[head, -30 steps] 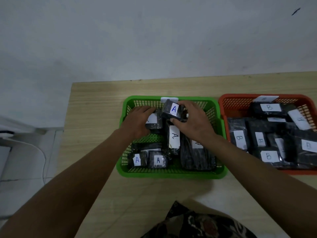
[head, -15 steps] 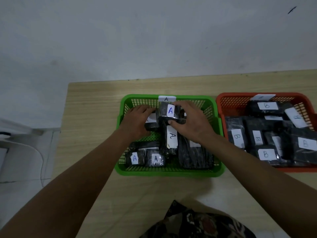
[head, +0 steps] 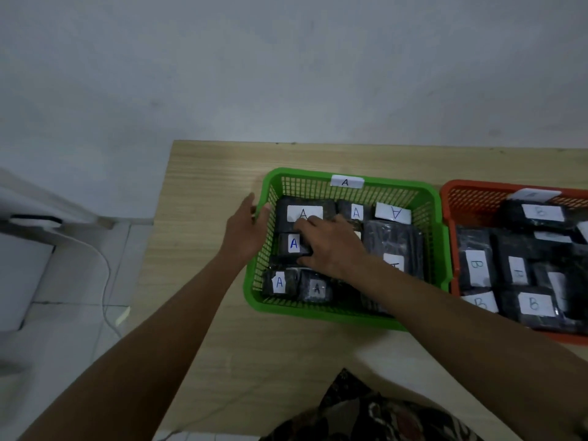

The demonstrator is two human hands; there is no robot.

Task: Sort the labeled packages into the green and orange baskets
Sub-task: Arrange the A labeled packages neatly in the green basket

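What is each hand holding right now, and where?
Right hand grips the small black A-labelled package at its right end; left hand holds the green plastic basket's left rim.

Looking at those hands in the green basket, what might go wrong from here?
The green basket looks crowded, so the small A package gripped by the right hand may end up perched on others and slide. The left hand holds the basket's left wall; a tug could shift it against the orange basket. Some labels are hidden, so a missort could go unnoticed.
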